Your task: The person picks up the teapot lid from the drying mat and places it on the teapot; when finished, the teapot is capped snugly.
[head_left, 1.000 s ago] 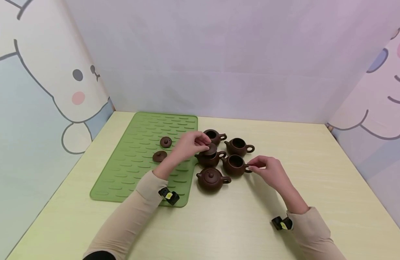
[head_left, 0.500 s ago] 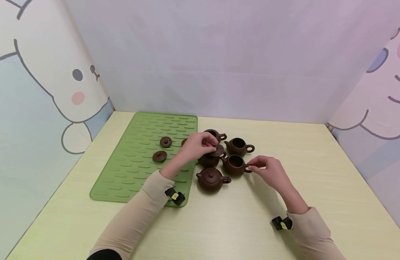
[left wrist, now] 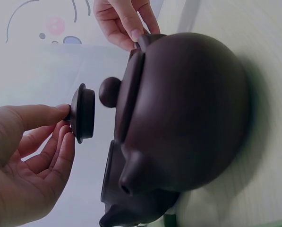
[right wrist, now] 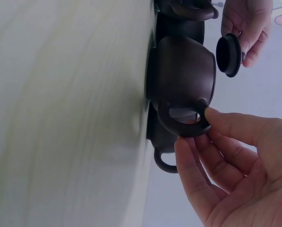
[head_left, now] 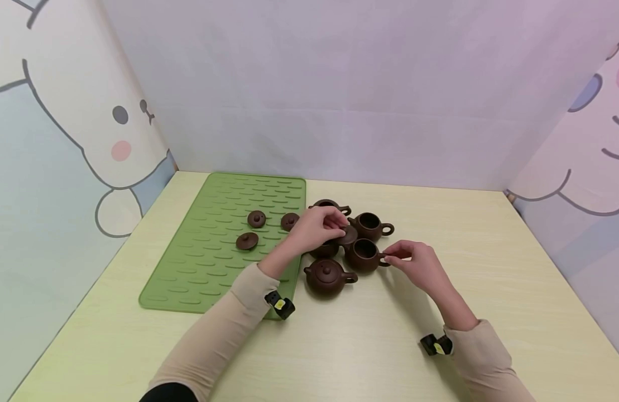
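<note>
"Standing closest on the worktop (head_left: 364, 346): what?"

"A lidded teapot (head_left: 326, 277), just in front of the others, free of both hands."

"And beyond that, with the right hand (head_left: 414, 265)?"

"Pinching the handle (right wrist: 171, 124) of a lidless teapot (head_left: 361, 263) between thumb and fingers, with its base on the worktop."

"Heavy?"

"Probably modest in weight, stiff, smooth, likely brittle if made of clay. Best steadied by the handle, as now, without knocking against the neighbouring pots."

"Next, with the left hand (head_left: 316, 228)?"

"Holding a lid (left wrist: 84, 113) by its knob (right wrist: 243, 56), flange downward, above the lidless teapot yet apart from it, a little left of the mouth. Likely light and rigid, easy to chip at the rim, perhaps slippery at so small a knob; best pinched firmly and held level."

"Beneath those fingers?"

"A partly hidden teapot (head_left: 323, 251)."

"And farther off?"

"On the green mat (head_left: 188, 279), three loose lids (head_left: 256, 219); at the back, off the mat, two more teapots (head_left: 368, 228)."
</note>
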A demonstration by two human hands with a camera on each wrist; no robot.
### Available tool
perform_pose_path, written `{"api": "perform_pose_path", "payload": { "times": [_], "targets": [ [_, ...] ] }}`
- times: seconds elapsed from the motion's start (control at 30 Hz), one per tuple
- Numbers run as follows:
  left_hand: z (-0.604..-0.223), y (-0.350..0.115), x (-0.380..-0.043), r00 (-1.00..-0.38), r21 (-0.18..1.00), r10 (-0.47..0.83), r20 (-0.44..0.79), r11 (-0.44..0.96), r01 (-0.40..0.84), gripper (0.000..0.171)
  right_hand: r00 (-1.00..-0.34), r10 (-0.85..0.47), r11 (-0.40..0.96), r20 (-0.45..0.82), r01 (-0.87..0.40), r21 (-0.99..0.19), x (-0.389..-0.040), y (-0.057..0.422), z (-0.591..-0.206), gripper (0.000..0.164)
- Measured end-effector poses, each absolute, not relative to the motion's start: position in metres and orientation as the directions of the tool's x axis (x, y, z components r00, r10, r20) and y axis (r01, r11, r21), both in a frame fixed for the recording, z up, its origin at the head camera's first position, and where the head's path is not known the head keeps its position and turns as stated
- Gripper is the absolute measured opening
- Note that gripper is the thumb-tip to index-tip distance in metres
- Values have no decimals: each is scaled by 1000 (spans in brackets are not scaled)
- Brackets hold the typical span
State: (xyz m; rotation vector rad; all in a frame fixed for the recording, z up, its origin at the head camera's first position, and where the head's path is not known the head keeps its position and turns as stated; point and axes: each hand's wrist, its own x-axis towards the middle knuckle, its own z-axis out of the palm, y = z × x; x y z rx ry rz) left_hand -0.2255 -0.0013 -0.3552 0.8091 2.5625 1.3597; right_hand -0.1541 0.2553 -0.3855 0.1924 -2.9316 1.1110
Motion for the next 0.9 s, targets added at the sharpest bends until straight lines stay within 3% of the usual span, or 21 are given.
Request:
{"api": "perform_pose_path", "payload": {
  "times": [0.9],
  "targets": [
    [-360, 25, -223, -829, 796, 546, 117, 448, 408, 13, -993, -111, 747, 41, -110, -655, -154, 255, -385, 11]
  ]
}}
